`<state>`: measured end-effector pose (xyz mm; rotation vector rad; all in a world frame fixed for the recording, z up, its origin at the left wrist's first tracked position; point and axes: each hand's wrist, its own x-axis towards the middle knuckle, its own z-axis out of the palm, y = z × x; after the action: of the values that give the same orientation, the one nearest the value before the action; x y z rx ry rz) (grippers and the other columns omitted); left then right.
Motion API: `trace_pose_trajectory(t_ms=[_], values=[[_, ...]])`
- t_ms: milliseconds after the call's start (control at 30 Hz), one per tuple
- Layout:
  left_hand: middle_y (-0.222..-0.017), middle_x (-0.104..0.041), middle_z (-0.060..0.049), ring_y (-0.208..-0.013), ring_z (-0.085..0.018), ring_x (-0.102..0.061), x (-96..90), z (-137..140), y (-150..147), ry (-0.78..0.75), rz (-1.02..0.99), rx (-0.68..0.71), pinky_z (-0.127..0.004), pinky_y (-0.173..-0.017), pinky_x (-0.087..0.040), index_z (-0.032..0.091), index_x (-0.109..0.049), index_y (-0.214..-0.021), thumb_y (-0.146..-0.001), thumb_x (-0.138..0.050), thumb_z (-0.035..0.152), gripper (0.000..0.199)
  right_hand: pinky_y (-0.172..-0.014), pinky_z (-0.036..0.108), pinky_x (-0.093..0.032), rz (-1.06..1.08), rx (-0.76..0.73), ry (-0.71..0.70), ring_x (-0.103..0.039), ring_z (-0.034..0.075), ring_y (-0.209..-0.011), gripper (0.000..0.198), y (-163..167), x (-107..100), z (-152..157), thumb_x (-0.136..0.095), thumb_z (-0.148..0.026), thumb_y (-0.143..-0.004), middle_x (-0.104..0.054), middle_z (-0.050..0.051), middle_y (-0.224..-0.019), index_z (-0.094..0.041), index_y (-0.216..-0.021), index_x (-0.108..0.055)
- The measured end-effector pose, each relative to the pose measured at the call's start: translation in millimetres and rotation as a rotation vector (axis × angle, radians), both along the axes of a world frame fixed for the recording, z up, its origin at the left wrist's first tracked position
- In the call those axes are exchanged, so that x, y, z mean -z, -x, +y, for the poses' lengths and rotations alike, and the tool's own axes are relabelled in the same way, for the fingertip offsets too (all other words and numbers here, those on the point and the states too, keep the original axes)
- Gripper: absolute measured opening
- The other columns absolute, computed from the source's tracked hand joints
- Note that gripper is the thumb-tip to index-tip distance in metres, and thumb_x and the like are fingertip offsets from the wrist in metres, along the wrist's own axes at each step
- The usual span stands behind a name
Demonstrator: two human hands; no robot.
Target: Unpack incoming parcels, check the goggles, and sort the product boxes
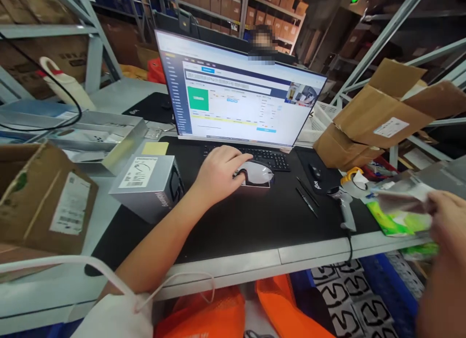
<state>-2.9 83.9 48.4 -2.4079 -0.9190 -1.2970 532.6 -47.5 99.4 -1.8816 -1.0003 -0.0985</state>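
Observation:
My left hand [220,175] is over the middle of the black desk mat, thumb and fingers closed on one end of wraparound glasses [259,173] with a pale lens and dark frame. A white card under them is mostly hidden. Far to the right, my right hand [447,219], partly blurred, pinches the edge of a clear plastic bag [404,200]. Below that bag lies a bright green packet [389,220]. Beside my left forearm stands a grey product box [145,185] with a white label on top.
Behind my left hand are a keyboard [271,158] and a lit monitor [233,95]. To the right lie pens [306,200], a mouse [314,171] and a barcode scanner [344,209]. Cardboard boxes [386,110] stand at right, an open carton [40,197] at left. A person is behind the monitor.

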Motion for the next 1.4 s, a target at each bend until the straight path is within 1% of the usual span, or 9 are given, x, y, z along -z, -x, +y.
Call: trace_pose_trajectory(t_ms=[133,233,333,400,633,767,967,1200,1400], values=[[-0.103,-0.072,-0.011,-0.094,-0.026,-0.066,1.6,-5.4,-4.1,-0.027,0.039,0.022,-0.040,-0.082,-0.053,0.011,-0.072,-0.118,-0.087,-0.060,0.009,0.034,-0.063,0.039,-0.032,-0.013,-0.367,-0.055,-0.043,0.016,-0.060,0.042,146.0,-8.7,74.9,-0.063,-0.059,-0.080,-0.051,0.004,-0.063,-0.025,-0.057,-0.054],[-0.104,-0.073,-0.011,-0.095,-0.026,-0.066,3.3,-7.7,-6.1,-0.028,0.043,0.012,-0.040,-0.082,-0.053,0.010,-0.065,-0.131,-0.085,-0.059,0.007,0.046,-0.070,0.034,-0.040,-0.025,-0.846,0.000,-0.053,0.019,-0.070,0.045,236.8,-2.2,93.7,-0.051,-0.056,-0.096,-0.058,0.004,-0.070,-0.023,-0.066,-0.054],[-0.106,-0.073,-0.011,-0.097,-0.027,-0.066,5.2,-7.8,-6.2,-0.014,0.026,0.020,-0.041,-0.084,-0.052,0.009,-0.058,-0.138,-0.087,-0.060,0.008,0.052,-0.075,0.031,-0.044,-0.120,-1.263,0.142,-0.058,0.019,-0.081,0.039,294.7,3.4,92.5,-0.046,-0.050,-0.104,-0.064,0.004,-0.086,-0.022,-0.081,-0.062],[-0.107,-0.073,-0.011,-0.097,-0.026,-0.067,6.4,-6.8,-5.2,-0.006,0.020,0.028,-0.040,-0.084,-0.052,0.010,-0.056,-0.139,-0.090,-0.061,0.013,0.049,-0.084,0.031,-0.046,-0.173,-1.424,0.173,-0.060,0.019,-0.090,0.037,314.1,5.7,92.2,-0.043,-0.044,-0.107,-0.066,0.005,-0.098,-0.022,-0.087,-0.063],[-0.103,-0.074,-0.009,-0.095,-0.025,-0.068,5.6,-5.0,-0.6,-0.062,0.014,0.036,-0.040,-0.083,-0.051,0.015,-0.056,-0.137,-0.093,-0.059,0.012,0.045,-0.073,0.029,-0.051,0.243,-1.311,0.188,-0.065,0.018,-0.081,0.020,312.7,26.5,116.2,-0.062,-0.038,-0.095,-0.071,0.001,-0.093,-0.024,-0.109,-0.058],[-0.104,-0.075,-0.010,-0.095,-0.025,-0.067,3.5,-9.5,-4.0,-0.067,0.036,0.068,-0.041,-0.082,-0.050,0.013,-0.056,-0.136,-0.096,-0.063,0.016,0.041,-0.063,0.026,-0.044,0.052,-1.243,0.381,-0.060,0.015,-0.069,0.017,307.2,30.2,118.1,-0.070,-0.034,-0.087,-0.070,-0.002,-0.080,-0.022,-0.098,-0.065],[-0.106,-0.076,-0.009,-0.094,-0.024,-0.069,5.0,-15.5,-14.5,-0.054,0.064,0.158,-0.040,-0.080,-0.050,0.016,-0.058,-0.135,-0.095,-0.061,0.013,0.040,-0.065,0.027,-0.045,-0.116,-1.359,0.320,-0.058,0.016,-0.069,0.020,304.8,24.0,115.2,-0.058,-0.029,-0.093,-0.069,0.001,-0.076,-0.019,-0.081,-0.070],[-0.106,-0.077,-0.007,-0.098,-0.024,-0.072,-1.5,-9.5,-0.5,0.022,-0.120,0.071,-0.041,-0.090,-0.055,0.019,-0.070,-0.111,-0.085,-0.064,0.007,0.030,-0.079,0.028,-0.053,0.127,-1.638,0.485,-0.067,0.019,-0.086,0.019,280.3,22.8,136.4,-0.063,-0.030,-0.091,-0.076,0.003,-0.096,-0.017,-0.097,-0.077],[-0.099,-0.077,-0.004,-0.090,-0.022,-0.072,2.6,-12.2,-12.3,0.004,0.066,0.052,-0.044,-0.094,-0.047,0.018,-0.068,-0.102,-0.088,-0.065,0.009,0.017,-0.078,0.028,-0.052,0.115,-1.465,0.258,-0.068,0.018,-0.081,0.014,305.2,35.0,136.4,-0.062,-0.023,-0.086,-0.075,0.001,-0.086,-0.018,-0.086,-0.075]])
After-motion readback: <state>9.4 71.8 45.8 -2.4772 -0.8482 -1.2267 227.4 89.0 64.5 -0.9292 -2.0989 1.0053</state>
